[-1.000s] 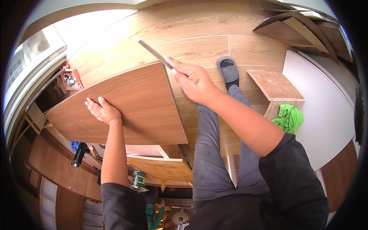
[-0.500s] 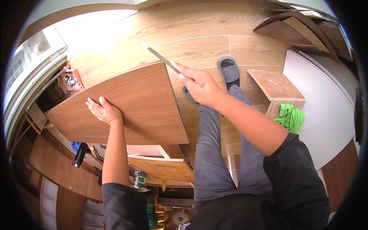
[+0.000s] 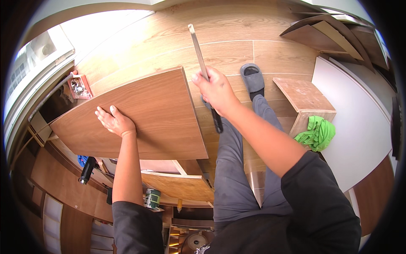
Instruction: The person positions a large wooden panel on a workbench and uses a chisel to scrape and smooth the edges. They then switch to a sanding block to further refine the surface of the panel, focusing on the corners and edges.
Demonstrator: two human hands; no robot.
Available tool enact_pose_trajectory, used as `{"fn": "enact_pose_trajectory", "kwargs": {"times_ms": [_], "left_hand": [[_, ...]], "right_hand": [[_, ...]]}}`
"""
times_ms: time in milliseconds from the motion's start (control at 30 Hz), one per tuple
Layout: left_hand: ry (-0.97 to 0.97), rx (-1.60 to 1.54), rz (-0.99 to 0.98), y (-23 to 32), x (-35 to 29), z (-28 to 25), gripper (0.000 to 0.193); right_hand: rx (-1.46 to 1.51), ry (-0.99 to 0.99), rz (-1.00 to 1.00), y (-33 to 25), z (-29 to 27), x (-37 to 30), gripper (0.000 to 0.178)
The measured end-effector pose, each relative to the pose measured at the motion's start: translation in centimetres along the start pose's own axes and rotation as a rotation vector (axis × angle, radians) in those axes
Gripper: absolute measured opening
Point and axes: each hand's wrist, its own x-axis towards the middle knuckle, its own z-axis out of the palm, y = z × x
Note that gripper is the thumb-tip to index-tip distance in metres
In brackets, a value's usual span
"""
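My left hand lies flat on a brown wood-grain panel, its fingers stretched out and the thumb apart. To the right of the panel, my right hand is closed around a long, narrow metal tool that looks like a flat file. Its grey blade points away from me and ends in a pale tip. The black handle end shows below my fist, over my leg. The file is apart from the panel's right edge.
Under the panel is a wooden frame. A paint can and a black cylinder are near my left arm. To the right stand a small wooden stool, a green cloth and a white board. A red box sits far left.
My right hand has swung the file from pointing left over the panel's far corner to pointing nearly straight away, to the right of the panel. My left hand stays in place.
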Motion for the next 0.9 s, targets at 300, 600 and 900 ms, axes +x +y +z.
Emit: {"fn": "enact_pose_trajectory", "kwargs": {"times_ms": [300, 600, 900], "left_hand": [[0.009, -0.007, -0.001, 0.4, -0.1, 0.0, 0.069], [0.004, -0.005, 0.008, 0.2, 0.0, 0.0, 0.067], [0.001, -0.006, 0.003, 0.3, -0.1, -0.1, 0.068]], "right_hand": [[0.554, -0.368, 0.132, 0.3, 0.1, 4.9, 0.026], [0.429, -0.178, 0.154, -1.1, 1.9, 6.2, 0.022], [-0.041, 0.056, -0.011, 0.0, -0.6, 1.7, 0.046]]}}
